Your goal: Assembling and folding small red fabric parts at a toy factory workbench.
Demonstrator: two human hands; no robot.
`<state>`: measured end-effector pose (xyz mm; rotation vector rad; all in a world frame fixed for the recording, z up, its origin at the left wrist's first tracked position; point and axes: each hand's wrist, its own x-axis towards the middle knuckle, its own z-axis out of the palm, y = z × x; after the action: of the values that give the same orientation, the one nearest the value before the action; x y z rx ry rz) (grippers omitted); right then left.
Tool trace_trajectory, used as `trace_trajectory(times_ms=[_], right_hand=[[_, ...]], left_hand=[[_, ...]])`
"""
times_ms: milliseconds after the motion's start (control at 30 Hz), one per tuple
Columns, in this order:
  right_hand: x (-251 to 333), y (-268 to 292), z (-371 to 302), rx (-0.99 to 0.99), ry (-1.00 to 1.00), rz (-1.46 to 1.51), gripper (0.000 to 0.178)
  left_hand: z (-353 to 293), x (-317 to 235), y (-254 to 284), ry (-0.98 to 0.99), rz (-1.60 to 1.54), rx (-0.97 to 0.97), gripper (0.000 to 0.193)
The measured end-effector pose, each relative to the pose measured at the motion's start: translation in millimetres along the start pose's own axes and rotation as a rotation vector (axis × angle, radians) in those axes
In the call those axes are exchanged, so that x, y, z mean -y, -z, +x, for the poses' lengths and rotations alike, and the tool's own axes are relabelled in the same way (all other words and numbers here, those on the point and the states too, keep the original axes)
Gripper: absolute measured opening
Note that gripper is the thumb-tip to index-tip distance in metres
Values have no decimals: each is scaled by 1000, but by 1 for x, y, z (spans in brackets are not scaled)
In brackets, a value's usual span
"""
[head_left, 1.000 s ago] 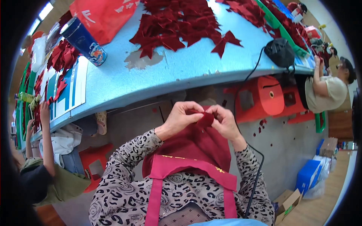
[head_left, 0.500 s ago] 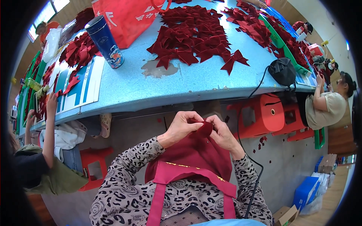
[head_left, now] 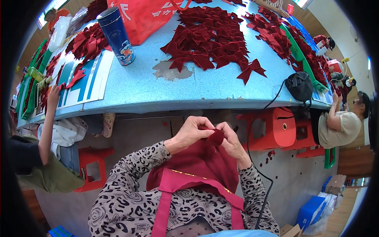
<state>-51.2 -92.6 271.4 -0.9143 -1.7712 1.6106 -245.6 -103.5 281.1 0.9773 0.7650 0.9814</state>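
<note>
Between my two hands, over my lap, is a piece of dark red velvet ribbon [head_left: 214, 138], folded, its lower end hanging below my fingertips. My left hand [head_left: 191, 132] pinches it from the left with thumb and forefinger. From the other side my right hand [head_left: 232, 141] grips it, fingers curled close to the left fingertips. The folds inside the fingers are hidden. Beyond the hands, on the blue table [head_left: 146, 93], lies a wide heap of finished dark red bows [head_left: 209, 37], with a single bow [head_left: 251, 71] at its near right corner.
A dark blue tumbler [head_left: 117, 35] stands beside a red bag [head_left: 142, 19]. A black pouch [head_left: 299, 87] lies at the table edge, its cord running down by my right arm. Red stools [head_left: 272, 128] stand under the table. Co-workers sit left and right [head_left: 341, 118].
The whole view has shifted slightly. My hands keep their pinch, and the ribbon's free end now hangs more rounded and turned toward me.
</note>
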Motion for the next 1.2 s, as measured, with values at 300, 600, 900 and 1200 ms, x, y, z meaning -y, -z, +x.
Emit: trace_trajectory(times_ms=[300,600,900,1200], right_hand=[[-6,15,14,21,59,-92,17],[-8,20,7,-18,98,-97,19],[-32,29,-2,-69,123,-92,16],[-102,60,44,-69,271,0,12]], left_hand=[[20,-3,2,-5,18,-28,10],[33,11,-6,31,-23,-15,10],[45,37,-9,26,-51,16,8],[85,77,23,19,-215,28,11]])
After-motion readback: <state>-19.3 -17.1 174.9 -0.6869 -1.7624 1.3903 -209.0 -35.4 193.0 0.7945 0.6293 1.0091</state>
